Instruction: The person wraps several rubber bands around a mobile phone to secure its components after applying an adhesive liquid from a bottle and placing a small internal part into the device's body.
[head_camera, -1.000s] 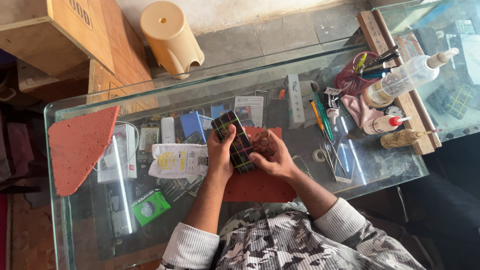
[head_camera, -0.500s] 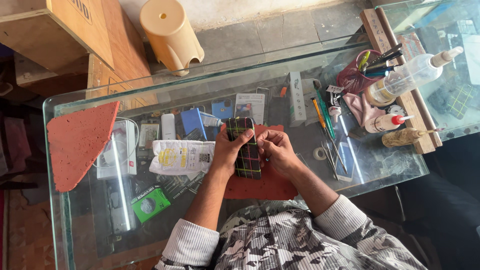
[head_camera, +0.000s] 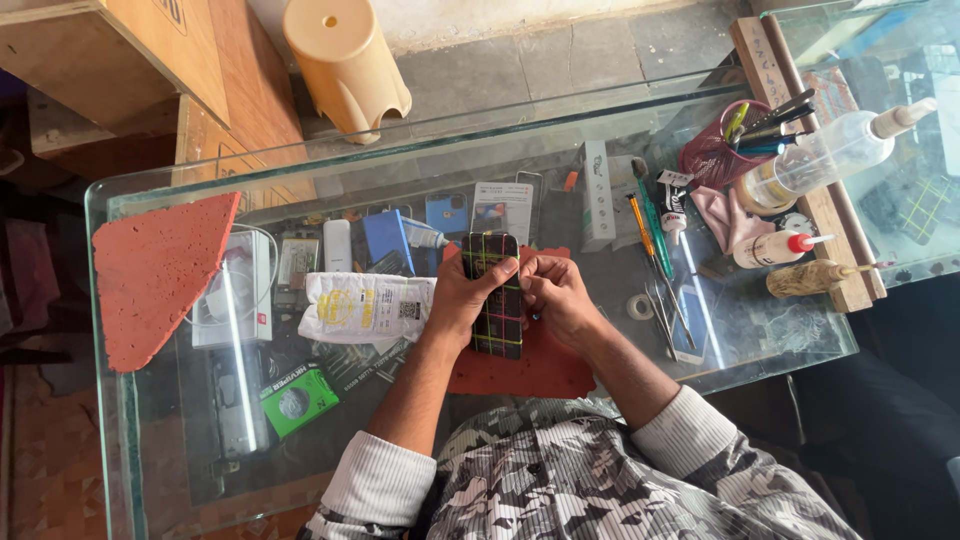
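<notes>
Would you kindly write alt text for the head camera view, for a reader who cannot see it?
Seen from above, a person's left hand grips a dark phone crossed by coloured bands, while the right hand touches its right edge, over a red mat on a glass counter. Squeeze bottles and hand tools lie to the right.

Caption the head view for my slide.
Both hands, left hand and right hand, grip a banded phone over a red mat.
</notes>
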